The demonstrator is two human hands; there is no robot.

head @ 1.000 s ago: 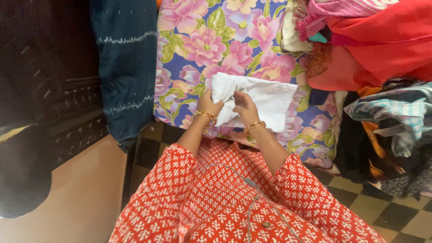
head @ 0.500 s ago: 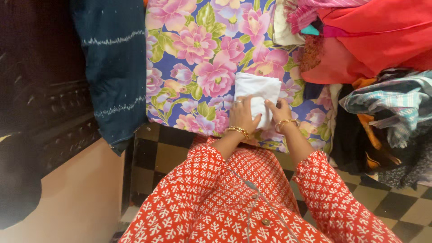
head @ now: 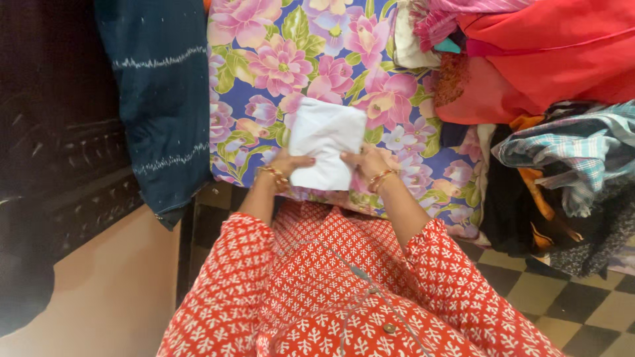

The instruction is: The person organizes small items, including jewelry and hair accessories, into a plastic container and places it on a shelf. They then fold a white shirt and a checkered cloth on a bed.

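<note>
A white cloth (head: 324,140) is seen folded into a compact, roughly rectangular packet; its surface is plain and unpatterned, with soft creases across the top layer; it is held at its lower corners, one on each side, above the near edge of a floral bedsheet (head: 278,59); its far edge is tipped slightly toward the left, so the packet sits a little askew; the upper part is laid over the pink flowers; the lower edge is kept close to the body.
</note>
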